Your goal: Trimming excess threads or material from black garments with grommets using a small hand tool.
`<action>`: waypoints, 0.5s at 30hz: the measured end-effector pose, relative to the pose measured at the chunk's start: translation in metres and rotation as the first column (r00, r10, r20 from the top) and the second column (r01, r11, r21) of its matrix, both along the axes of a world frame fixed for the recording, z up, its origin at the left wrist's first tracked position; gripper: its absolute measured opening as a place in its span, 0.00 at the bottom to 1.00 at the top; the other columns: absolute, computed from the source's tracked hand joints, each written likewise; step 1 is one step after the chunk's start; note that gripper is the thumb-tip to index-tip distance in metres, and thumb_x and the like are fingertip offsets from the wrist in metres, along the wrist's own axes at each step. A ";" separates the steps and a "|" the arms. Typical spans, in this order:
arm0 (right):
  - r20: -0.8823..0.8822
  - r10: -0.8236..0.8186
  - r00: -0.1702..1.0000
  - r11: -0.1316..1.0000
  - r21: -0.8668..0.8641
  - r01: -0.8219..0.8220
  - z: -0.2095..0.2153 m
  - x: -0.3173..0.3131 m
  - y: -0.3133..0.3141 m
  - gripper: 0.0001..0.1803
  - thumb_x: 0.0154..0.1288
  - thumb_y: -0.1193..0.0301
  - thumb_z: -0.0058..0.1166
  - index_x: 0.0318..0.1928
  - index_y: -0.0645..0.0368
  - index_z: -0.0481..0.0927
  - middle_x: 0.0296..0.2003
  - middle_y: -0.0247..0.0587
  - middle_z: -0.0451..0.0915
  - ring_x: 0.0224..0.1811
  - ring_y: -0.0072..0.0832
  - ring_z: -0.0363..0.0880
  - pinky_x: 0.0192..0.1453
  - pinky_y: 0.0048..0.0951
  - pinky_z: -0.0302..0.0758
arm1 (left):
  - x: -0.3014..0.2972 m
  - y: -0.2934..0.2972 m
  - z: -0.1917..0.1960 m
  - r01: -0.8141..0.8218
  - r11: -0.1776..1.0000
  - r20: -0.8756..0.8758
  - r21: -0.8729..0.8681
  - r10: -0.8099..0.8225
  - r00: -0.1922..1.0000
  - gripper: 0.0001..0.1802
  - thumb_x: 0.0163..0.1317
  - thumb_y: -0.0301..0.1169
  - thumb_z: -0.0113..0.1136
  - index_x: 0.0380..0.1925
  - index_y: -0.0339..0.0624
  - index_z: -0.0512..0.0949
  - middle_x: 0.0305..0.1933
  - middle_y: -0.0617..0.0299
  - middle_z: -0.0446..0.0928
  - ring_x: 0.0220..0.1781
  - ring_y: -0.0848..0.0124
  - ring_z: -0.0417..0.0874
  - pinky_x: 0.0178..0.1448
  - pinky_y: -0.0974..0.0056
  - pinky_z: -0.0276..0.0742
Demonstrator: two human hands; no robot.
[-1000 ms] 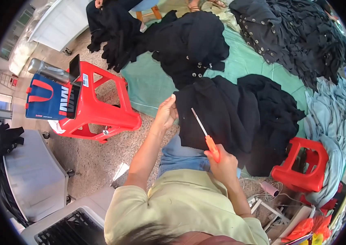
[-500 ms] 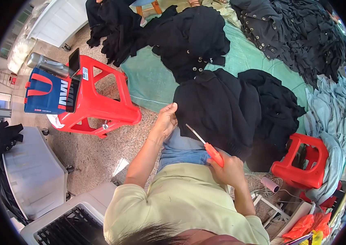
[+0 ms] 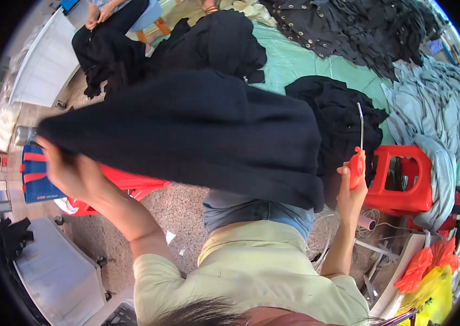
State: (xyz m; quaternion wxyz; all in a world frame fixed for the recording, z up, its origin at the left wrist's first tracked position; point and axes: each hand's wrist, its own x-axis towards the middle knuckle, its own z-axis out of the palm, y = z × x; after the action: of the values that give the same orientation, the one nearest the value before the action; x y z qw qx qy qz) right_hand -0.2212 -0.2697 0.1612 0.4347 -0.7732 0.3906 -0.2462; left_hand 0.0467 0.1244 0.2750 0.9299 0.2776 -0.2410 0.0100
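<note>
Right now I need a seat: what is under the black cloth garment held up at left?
Under the spread black cloth garment, a red plastic stool pokes out by the left hand, on speckled floor. Most of the stool is covered, so its top cannot be seen.

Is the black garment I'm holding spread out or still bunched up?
Spread out. The black garment hangs wide across the view, lifted at one end by the left hand, while the right hand holds red-handled scissors beside its other edge.
</note>
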 end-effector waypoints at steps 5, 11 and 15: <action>-0.073 0.053 0.996 0.978 -0.199 -0.066 -0.016 0.003 -0.003 0.15 0.66 0.62 0.55 0.43 0.62 0.75 0.28 0.48 0.79 0.30 0.37 0.80 0.36 0.32 0.74 | 0.163 -0.028 0.002 -0.553 0.693 -0.122 0.462 0.668 0.734 0.16 0.67 0.38 0.54 0.43 0.36 0.77 0.48 0.54 0.78 0.50 0.63 0.78 0.58 0.54 0.71; -0.167 0.162 0.973 0.970 -0.154 -0.188 -0.033 0.014 0.005 0.15 0.64 0.63 0.57 0.43 0.61 0.75 0.24 0.55 0.76 0.29 0.47 0.79 0.33 0.38 0.73 | 0.122 -0.088 -0.175 0.151 0.481 -0.352 0.864 0.361 0.863 0.30 0.66 0.46 0.54 0.60 0.36 0.66 0.64 0.55 0.67 0.69 0.66 0.61 0.70 0.56 0.53; 0.026 0.364 0.931 0.918 -0.180 -0.353 -0.001 0.041 -0.012 0.17 0.65 0.66 0.55 0.49 0.64 0.75 0.33 0.46 0.81 0.28 0.36 0.80 0.33 0.31 0.75 | 0.064 -0.140 -0.148 0.026 0.994 -0.535 0.104 0.034 0.844 0.41 0.66 0.58 0.42 0.66 0.36 0.54 0.74 0.50 0.48 0.76 0.60 0.44 0.76 0.51 0.40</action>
State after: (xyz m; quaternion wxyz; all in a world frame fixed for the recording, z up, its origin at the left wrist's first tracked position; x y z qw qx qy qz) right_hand -0.1807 -0.2815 0.1604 0.4152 -0.8587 0.2067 -0.2179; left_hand 0.1106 -0.0151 0.1267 0.9440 0.3191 0.0287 -0.0788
